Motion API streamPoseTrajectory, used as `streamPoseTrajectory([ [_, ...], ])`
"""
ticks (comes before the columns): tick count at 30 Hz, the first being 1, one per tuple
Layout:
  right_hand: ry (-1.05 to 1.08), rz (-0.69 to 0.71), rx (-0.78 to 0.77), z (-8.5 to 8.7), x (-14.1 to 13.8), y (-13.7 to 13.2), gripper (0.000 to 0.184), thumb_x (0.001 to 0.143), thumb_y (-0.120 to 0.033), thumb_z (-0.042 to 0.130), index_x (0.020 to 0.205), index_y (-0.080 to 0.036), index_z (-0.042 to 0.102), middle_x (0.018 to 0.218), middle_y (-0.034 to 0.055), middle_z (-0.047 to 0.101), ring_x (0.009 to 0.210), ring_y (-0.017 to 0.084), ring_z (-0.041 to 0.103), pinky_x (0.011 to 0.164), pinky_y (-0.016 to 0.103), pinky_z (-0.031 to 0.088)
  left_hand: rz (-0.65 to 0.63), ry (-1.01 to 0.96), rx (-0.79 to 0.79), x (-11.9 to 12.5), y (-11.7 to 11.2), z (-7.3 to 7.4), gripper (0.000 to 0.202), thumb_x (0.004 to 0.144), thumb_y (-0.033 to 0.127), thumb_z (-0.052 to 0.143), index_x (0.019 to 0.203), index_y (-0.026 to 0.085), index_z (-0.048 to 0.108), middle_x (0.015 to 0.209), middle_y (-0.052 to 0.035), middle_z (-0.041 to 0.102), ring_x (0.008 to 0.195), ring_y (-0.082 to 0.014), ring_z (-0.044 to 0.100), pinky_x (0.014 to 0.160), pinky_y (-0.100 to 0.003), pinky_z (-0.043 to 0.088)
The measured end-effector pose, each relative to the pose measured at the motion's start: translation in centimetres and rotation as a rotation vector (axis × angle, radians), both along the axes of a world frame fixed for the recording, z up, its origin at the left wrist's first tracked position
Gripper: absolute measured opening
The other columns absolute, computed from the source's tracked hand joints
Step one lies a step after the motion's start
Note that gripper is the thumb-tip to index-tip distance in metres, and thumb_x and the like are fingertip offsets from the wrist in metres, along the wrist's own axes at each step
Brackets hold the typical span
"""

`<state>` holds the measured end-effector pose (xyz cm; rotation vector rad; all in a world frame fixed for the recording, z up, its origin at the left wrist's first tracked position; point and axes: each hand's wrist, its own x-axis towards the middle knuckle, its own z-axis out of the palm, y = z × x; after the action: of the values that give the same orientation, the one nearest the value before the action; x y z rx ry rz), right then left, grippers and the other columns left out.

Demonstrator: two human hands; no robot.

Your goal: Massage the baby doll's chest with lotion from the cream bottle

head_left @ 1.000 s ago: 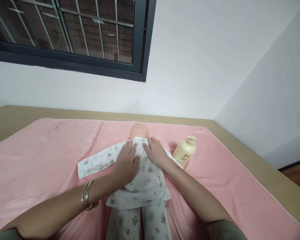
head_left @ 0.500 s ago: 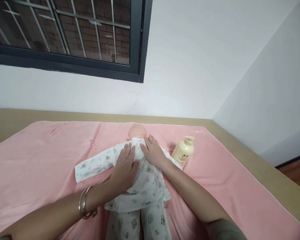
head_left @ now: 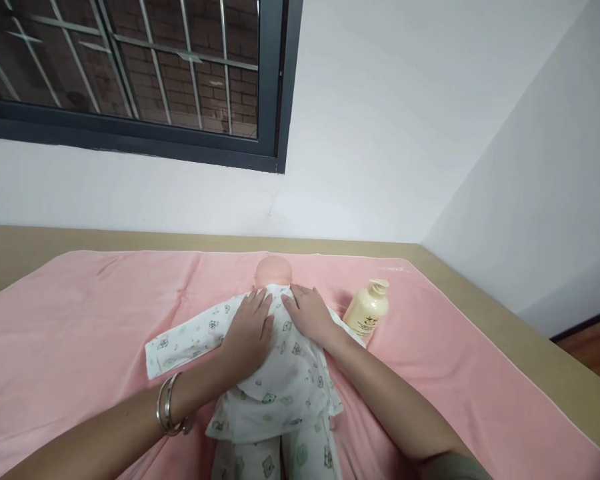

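Note:
A baby doll (head_left: 273, 271) lies on a pink blanket (head_left: 460, 387), dressed in a white printed top (head_left: 280, 393) and matching trousers (head_left: 300, 457). Only the smooth, bare head shows above the collar. My left hand (head_left: 250, 333) rests flat on the left side of the doll's upper body, fingers stretched toward the shoulder. On the right shoulder lies my right hand (head_left: 310, 317), open, with its thumb apart from the fingers. The left sleeve extends out to the side; my right forearm hides much of the other one.
A cream pump bottle (head_left: 367, 308) stands on the blanket to the right of the doll, close to the right sleeve. The blanket covers a tan surface (head_left: 510, 320) that meets white walls. A dark-framed window (head_left: 275, 100) with bars is at upper left.
The view has tilted slightly, so everything sits a little lower. Both hands stay on the doll's upper body, with the right hand's fingers shifted slightly. The bottle has not moved.

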<state>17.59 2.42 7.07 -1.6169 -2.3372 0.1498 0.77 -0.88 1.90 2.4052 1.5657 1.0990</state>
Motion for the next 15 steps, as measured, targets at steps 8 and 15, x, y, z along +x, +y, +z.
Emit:
streamPoseTrajectory([
  [8, 0.057, 0.19, 0.19, 2.0, -0.9, -5.4, 0.026, 0.096, -0.023, 0.041, 0.092, -0.02, 0.067, 0.093, 0.0073, 0.07, 0.095, 0.023, 0.063, 0.092, 0.038, 0.047, 0.036, -0.236, -0.046, -1.1, 1.7, -0.6, 0.048, 0.096, 0.039, 0.036, 0.137, 0.017, 0.049, 0.141, -0.0141, 0.053, 0.133, -0.029, 0.046, 0.113, -0.054, 0.035],
  [15, 0.104, 0.305, 0.299, 0.0, -1.6, -4.2, 0.049, 0.092, -0.028, 0.049, 0.137, -0.01, 0.049, 0.148, 0.0186, 0.045, 0.141, 0.031, 0.033, 0.115, 0.056, 0.027, -0.029, -0.457, 0.111, -1.1, 0.8, -1.9, 0.047, 0.101, 0.036, 0.029, 0.144, 0.022, 0.037, 0.152, -0.0135, 0.039, 0.143, -0.0257, 0.033, 0.118, -0.054, 0.026],
])
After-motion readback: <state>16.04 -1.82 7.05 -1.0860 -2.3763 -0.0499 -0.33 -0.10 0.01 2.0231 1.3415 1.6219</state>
